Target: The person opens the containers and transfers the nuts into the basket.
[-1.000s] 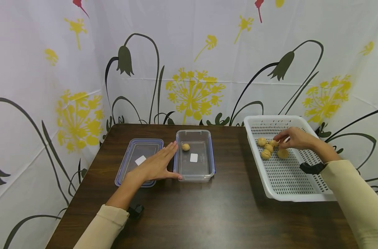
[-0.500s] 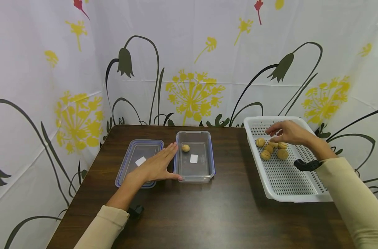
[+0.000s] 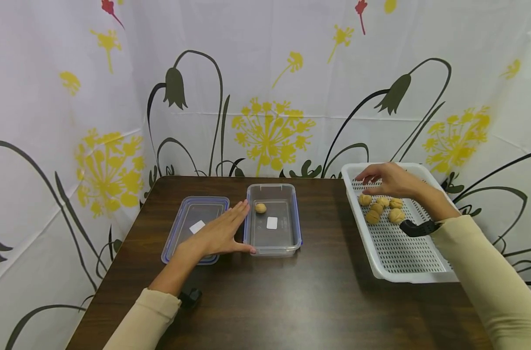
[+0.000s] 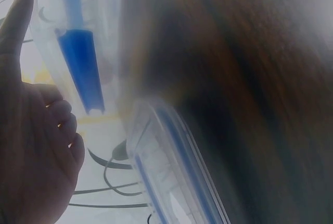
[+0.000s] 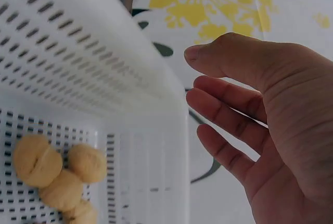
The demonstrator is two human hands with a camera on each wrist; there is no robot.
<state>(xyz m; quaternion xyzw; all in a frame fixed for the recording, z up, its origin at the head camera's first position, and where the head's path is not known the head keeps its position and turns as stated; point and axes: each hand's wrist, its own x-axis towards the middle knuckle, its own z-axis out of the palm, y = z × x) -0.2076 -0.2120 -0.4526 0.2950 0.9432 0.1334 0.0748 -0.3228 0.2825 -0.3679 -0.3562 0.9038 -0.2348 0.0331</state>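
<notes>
My left hand lies with straight fingers along the left wall of a clear plastic container with blue clips. Its thumb is at the container's front left corner. One walnut sits inside the container, near a white label. My right hand is raised over the far part of a white perforated basket, with fingers loosely bent. In the right wrist view, nothing shows between the thumb and fingers. Several walnuts lie grouped on the basket floor below this hand.
A clear lid with a blue seal lies left of the container, partly under the left forearm. The dark wooden table extends between container and basket. A flower-printed white curtain hangs behind the table.
My right hand has lifted from among the walnuts and moved up and leftward, uncovering a walnut in the basket. My left hand has stayed in place.
</notes>
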